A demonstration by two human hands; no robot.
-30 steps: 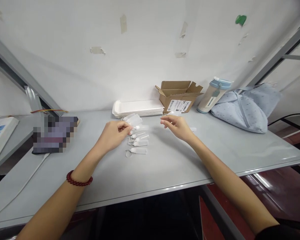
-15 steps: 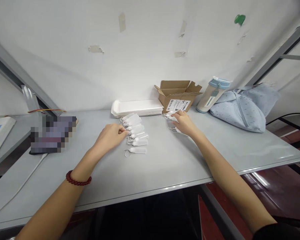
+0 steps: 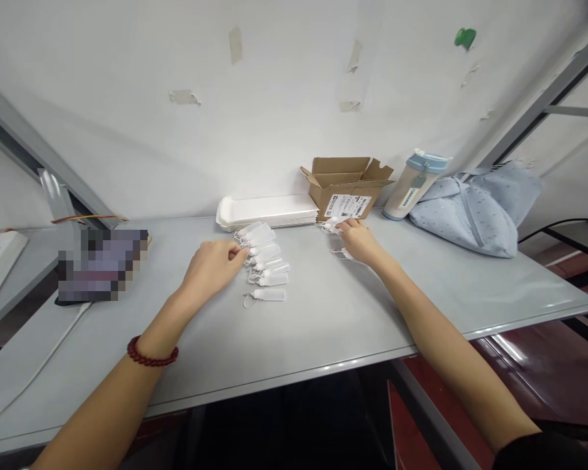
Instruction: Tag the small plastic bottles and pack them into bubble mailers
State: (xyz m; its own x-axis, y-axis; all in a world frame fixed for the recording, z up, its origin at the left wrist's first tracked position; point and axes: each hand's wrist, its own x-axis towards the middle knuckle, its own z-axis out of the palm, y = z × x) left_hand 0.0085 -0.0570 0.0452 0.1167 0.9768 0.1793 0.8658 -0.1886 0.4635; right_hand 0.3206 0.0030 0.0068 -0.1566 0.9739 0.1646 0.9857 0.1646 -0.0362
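Note:
Small white translucent squeeze bottles with looped cords lie in a loose column on the table, among them a single bottle [image 3: 269,295] at the near end. My left hand [image 3: 215,264] is closed in a pinch at the cap ends of the upper bottles; whatever lies between its fingertips is hidden. In front of the cardboard box, my right hand [image 3: 359,240] has its fingers closed on another small squeeze bottle [image 3: 331,225], partly covered by the hand. One more bottle [image 3: 345,254] lies just below that hand, half hidden.
Behind the column lies a stack of white flat packets [image 3: 269,210]. The open cardboard box [image 3: 347,196] stands against the wall, beside a tumbler [image 3: 414,186] and a light blue cloth bag [image 3: 468,215]. At left are a blurred-out phone [image 3: 102,264] and its white cable [image 3: 44,365].
The whole view has shifted slightly. My right hand's fingers have drawn closer around the bottle by the box. My left hand has barely moved.

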